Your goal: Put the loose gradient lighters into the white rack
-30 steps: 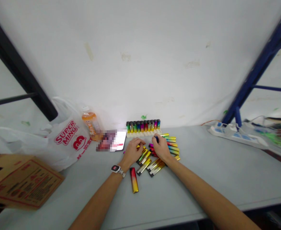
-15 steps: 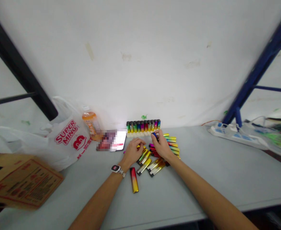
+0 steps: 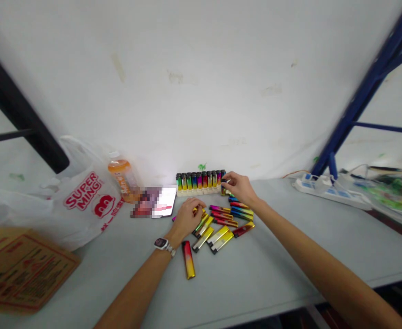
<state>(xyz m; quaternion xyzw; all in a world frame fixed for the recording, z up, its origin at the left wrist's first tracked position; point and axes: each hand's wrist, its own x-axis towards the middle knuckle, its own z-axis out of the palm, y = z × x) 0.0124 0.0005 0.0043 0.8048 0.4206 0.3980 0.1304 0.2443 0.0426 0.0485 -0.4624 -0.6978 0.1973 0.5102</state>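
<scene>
A row of shiny multicoloured lighters (image 3: 197, 180) stands upright in a white holder (image 3: 195, 193) against the wall. At the row's right end, my right hand (image 3: 239, 186) pinches a dark and gold lighter (image 3: 223, 188) between thumb and fingers, close to the holder. My left hand (image 3: 187, 216) rests over the left side of a loose pile of lighters, fingers loosely bent and thumb apart. Some lighters beneath it are partly hidden. Several yellow-silver lighters (image 3: 217, 236) and red ones (image 3: 243, 229) lie flat between the hands. One red-yellow lighter (image 3: 188, 260) lies apart, nearer to me.
A phone or tablet (image 3: 168, 201) lies left of the holder. Further left are an orange drink bottle (image 3: 122, 178), a white plastic bag (image 3: 84, 201) and a cardboard box (image 3: 29, 269). A white power strip (image 3: 331, 191) lies at right, by a blue metal post (image 3: 361, 96).
My right hand has moved from over the pile to the right end of the row, bringing a lighter there. More of the pile shows now. My left hand has stayed about where it was.
</scene>
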